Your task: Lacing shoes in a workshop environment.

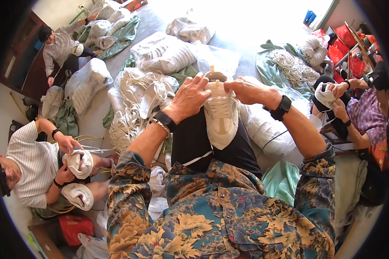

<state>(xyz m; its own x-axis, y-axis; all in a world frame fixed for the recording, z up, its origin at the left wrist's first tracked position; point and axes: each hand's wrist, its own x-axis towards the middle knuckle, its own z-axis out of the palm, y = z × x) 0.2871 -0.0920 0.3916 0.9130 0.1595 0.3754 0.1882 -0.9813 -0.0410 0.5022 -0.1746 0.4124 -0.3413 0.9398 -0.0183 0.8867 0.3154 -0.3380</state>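
Observation:
A cream-white sneaker upper lies over my dark-trousered knees, its toe pointing toward me and its collar away. White lacing crosses its front. My left hand is closed on the left side of the opening, its fingers bent over the edge near the tongue. On the other side, my right hand pinches at the top edge beside the tongue; whether a lace end is in those fingers is too small to tell. A loose white lace trails across my lap.
Bundled white laces and bagged uppers lie ahead on the left. More laces sit on green sacking at the right. Co-workers at the left, far left and right handle shoe uppers.

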